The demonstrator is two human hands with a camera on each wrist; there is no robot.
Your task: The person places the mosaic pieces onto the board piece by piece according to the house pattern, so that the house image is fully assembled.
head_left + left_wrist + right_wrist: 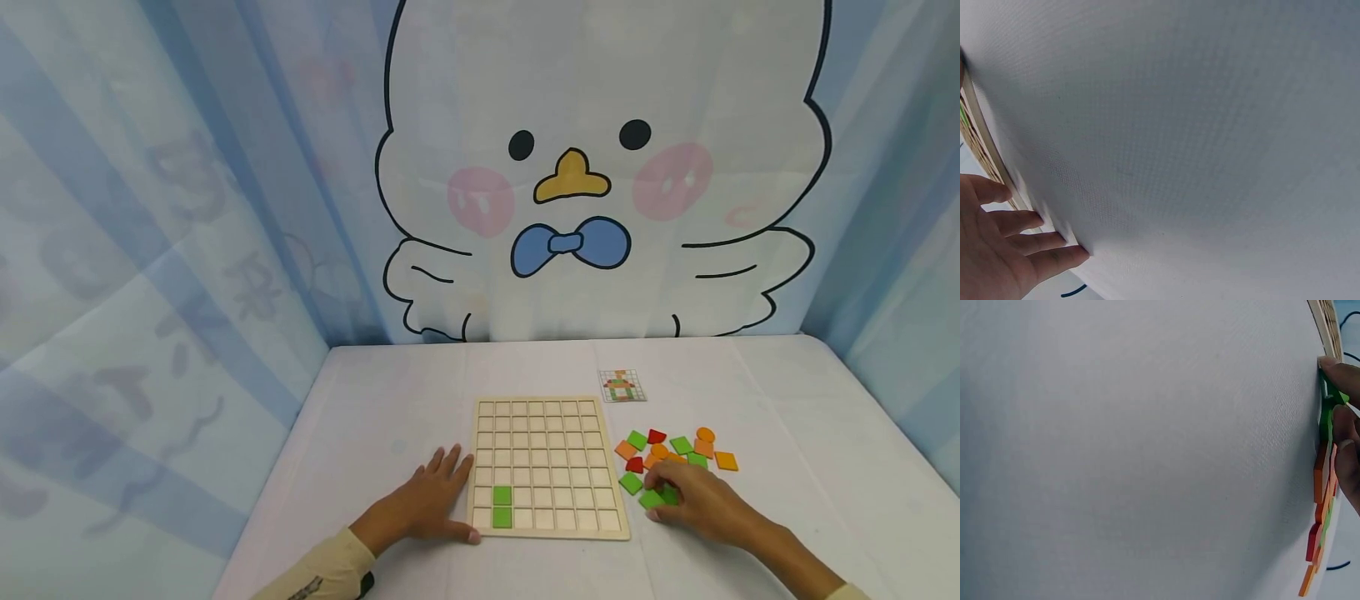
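A wooden grid board point(550, 534) lies flat on the table, with two green square tiles point(502, 495) one above the other in its lower left cells. Spread along the board's left edge, my left hand point(429, 500) rests with straight fingers, the thumb at the lower left corner. To the right of the board, my right hand point(705, 504) pinches a green tile point(651, 500) between thumb and fingers at the near side of the loose pieces. Another green piece point(670, 495) is partly hidden under that hand. In the right wrist view, the fingertips point(1330, 364) touch green pieces.
Several loose orange, red and green pieces point(703, 448) are scattered right of the board. Behind them lies a small picture card point(622, 386) with a figure on a grid. A curtain with a cartoon bird point(577, 300) hangs beyond the white tabletop point(397, 400).
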